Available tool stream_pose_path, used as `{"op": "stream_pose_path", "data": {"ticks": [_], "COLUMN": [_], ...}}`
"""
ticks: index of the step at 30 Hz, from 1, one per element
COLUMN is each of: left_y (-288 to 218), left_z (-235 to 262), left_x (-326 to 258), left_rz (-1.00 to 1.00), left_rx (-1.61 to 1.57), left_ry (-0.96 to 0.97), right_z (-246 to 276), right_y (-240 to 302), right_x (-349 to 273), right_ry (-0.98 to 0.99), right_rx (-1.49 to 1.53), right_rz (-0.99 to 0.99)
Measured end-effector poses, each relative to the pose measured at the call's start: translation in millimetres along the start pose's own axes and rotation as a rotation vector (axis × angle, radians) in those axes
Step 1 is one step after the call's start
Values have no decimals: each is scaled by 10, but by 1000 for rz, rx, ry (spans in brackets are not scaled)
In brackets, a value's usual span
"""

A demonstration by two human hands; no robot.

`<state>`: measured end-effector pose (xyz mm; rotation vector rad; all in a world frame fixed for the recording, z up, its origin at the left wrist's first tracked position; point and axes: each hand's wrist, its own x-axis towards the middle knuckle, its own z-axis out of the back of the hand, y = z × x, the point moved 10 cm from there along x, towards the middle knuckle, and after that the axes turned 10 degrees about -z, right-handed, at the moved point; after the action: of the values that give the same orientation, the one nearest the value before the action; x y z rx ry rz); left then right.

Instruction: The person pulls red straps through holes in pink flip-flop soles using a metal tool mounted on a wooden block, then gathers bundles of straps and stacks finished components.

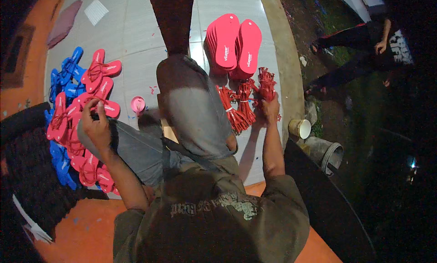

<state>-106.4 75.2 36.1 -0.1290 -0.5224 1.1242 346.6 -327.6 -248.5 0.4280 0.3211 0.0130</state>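
Hands: your right hand (271,109) is at the outer bundle of red straps (267,82), fingers against its lower end. Whether they are clamped on it or only touching, I cannot tell (the grip is shaded and partly hidden). Your left hand (97,130) hangs by your bent knee (88,142), fingers curled toward the thumb, in front of the pink flip-flops (107,70); nothing shows clearly between the fingertips, so a pinch cannot be confirmed.

Placement: two more tied strap bundles (232,112) lie just inward of your right hand, on the tiled floor (141,31). Beyond them stand two stacks of pink soles (224,47), side by side, with no straps visible on the top ones. At your left, strapped pink pairs overlap with blue flip-flops (73,68). A small pink round container (137,104) sits between that pile and your other leg (193,108).

Step in hand, as judged: getting straps from the outer bundle at the right, with the soles untouched.

Next move, as judged: it calls for a fingertip pinch on a single strap and a gentle pull free of its neighbours (thin, tangled ends look likely to snag), the left hand free to steady.
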Motion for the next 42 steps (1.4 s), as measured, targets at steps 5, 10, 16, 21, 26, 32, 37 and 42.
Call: {"op": "stream_pose_path", "data": {"ticks": [5, 10, 16, 21, 26, 32, 37, 42], "left_y": [131, -101, 0, 7, -111, -21, 41, -545], "left_z": [-255, -440, -562, -641, -633, -718, -706, -639], "left_x": [-118, -170, -267, -299, -319, -360, -410, -488], "left_rz": [10, -41, -64, -67, -59, -73, -39, 82], "left_rx": [-590, -604, -534, -447, -383, -358, -442, -939], "left_ry": [-12, 104, 166, 242, 335, 329, 318, 342], "right_z": [534, 30, -22, 174, -571, -685, 499, 1183], "right_y": [128, -458, -606, 281, 125, -446, -303, 376], "right_x": [-391, -289, -262, -367, -183, -15, -603, -1224], "right_ry": [29, -8, 216, 518, 702, 491, 478, 777], "right_rx": [125, 360, 454, 464, 317, 704, 1022, 1275], "right_rz": [2, 70, -63, 5, -166, -70, -106, 191]}}
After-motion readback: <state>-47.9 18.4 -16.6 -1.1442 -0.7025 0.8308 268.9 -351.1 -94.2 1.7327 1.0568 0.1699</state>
